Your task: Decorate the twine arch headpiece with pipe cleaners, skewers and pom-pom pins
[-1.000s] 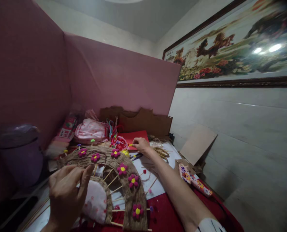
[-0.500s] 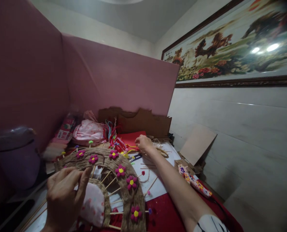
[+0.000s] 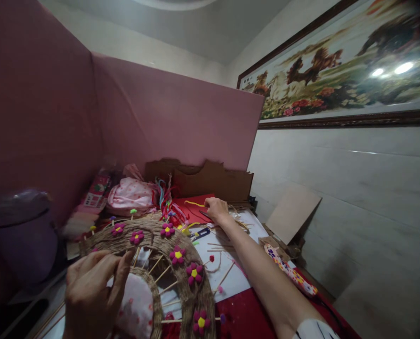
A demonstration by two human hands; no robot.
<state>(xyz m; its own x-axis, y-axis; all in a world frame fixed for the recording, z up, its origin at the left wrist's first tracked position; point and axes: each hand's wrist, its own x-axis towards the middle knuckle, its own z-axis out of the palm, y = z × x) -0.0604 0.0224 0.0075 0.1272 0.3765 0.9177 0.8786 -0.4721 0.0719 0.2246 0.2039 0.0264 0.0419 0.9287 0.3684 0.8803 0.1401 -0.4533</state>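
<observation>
A twine-wrapped ring [image 3: 192,252] with thin wooden sticks running to a smaller inner ring lies in front of me. Magenta flowers with yellow centres [image 3: 195,273] dot its band, and small coloured balls tip some sticks. Over its left part is my left hand [image 3: 92,287], thumb and forefinger pinched; whatever is between them is too small to make out. My right hand [image 3: 216,209] reaches to the back of the table, fingers closed on a fuzzy yellow strip [image 3: 195,203] that points left above a red sheet [image 3: 192,214]. A thin dark object [image 3: 205,215] shows just under those fingers.
Colourful fuzzy strips [image 3: 167,202] lie in a bunch near pink dotted cloth [image 3: 132,194]. A dark blue cutter [image 3: 201,234] and loose sticks are on the white surface. Torn cardboard [image 3: 210,179] stands behind. A flower-patterned object [image 3: 289,269] sits at right, a lidded bin [image 3: 22,230] at left.
My right hand has shifted slightly right, and the yellow strip now stretches out from its fingers over the red sheet. The left hand stays nearly where it was, still pinched.
</observation>
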